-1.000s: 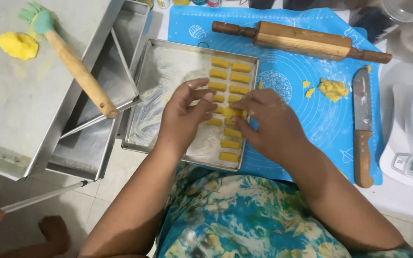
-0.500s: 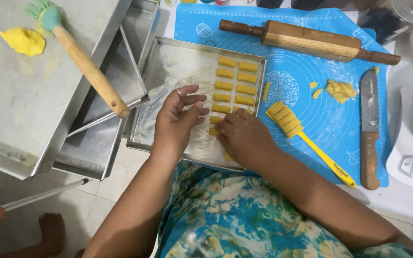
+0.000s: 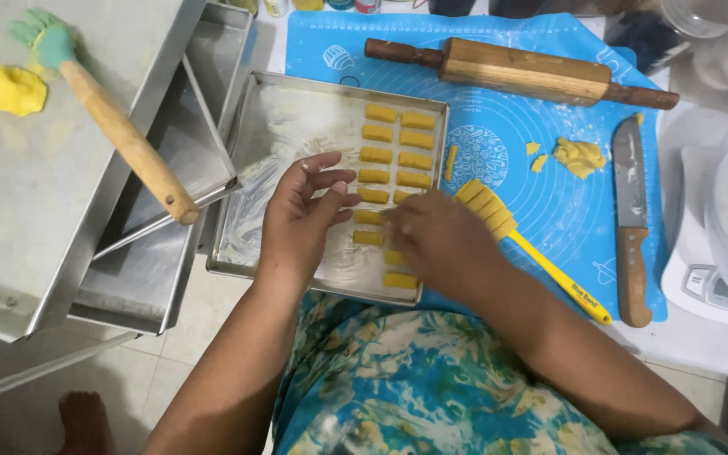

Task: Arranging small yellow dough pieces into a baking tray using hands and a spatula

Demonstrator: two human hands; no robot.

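Observation:
A floured metal baking tray [image 3: 284, 126] lies in front of me, with several small yellow dough bars [image 3: 398, 139] set in two columns on its right side. My left hand [image 3: 301, 215] hovers over the tray's middle, fingers spread, fingertips close to a dough bar. My right hand [image 3: 431, 236] rests over the lower right of the tray, blurred, covering some bars; whether it pinches one I cannot tell. A yellow ridged dough cutter [image 3: 532, 244] lies on the blue mat beside my right hand.
A wooden rolling pin [image 3: 520, 72] lies across the blue silicone mat [image 3: 541, 168]. Dough scraps [image 3: 579, 156] and a wooden-handled knife [image 3: 631, 219] are at the right. Stacked metal trays [image 3: 162, 177], a green pastry brush [image 3: 103, 114] and a yellow dough lump [image 3: 6, 88] are on the left.
The view shifted, and the yellow cutter came out from under my right hand. Both hands moved lower on the tray and now work near the bottom bars.

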